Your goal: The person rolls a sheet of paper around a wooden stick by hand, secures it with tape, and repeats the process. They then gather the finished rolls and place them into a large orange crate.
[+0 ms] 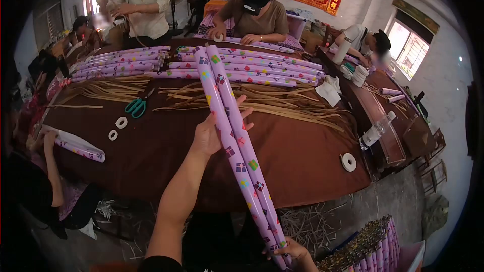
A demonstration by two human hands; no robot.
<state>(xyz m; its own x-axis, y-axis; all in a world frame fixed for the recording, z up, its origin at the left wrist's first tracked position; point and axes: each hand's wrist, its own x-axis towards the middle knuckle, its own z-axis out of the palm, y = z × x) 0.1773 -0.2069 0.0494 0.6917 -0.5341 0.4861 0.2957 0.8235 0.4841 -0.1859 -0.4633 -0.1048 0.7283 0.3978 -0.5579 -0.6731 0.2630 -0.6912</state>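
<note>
Two long purple rolls of wrapping paper [236, 141], printed with small coloured gift boxes, lie side by side and slant across the middle of the view. My left hand [207, 135] grips them around mid-length, its fingers reaching behind and showing on the far side. At their lower end, my right hand [293, 250] is closed around both rolls. The upper ends rise over the brown-covered table [166, 146], in front of more purple rolls [272, 68] stacked there.
Brown strips [282, 108], teal scissors [136, 107], white tape rolls [121, 122] and another tape roll [348, 162] lie on the table. A bottle [377, 131] stands at right. Finished rolls [375, 252] fill a bin at lower right. Co-workers sit and stand around; one person's hand holds a roll [80, 149] at left.
</note>
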